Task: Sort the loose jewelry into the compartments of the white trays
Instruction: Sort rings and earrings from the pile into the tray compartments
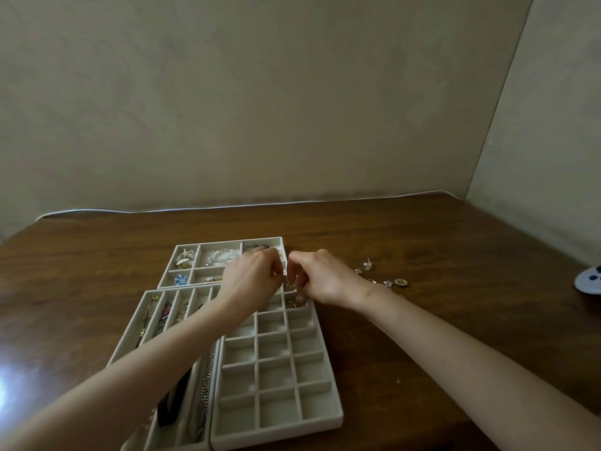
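— Pinched between the curled fingertips of the left hand and the right hand, a small gold piece is held just above the far end of the grid tray.
— Which step is judged in hand?
— Placing: a far cell must be chosen and the piece released cleanly.
— And the counts?
— Three white trays are seen: grid tray, long-slot tray, far tray. About six loose pieces are left on the table, too small to be counted surely.

Dim, warm light; glare is seen on the tabletop far left of the hands; edges are bent by wide-angle distortion.
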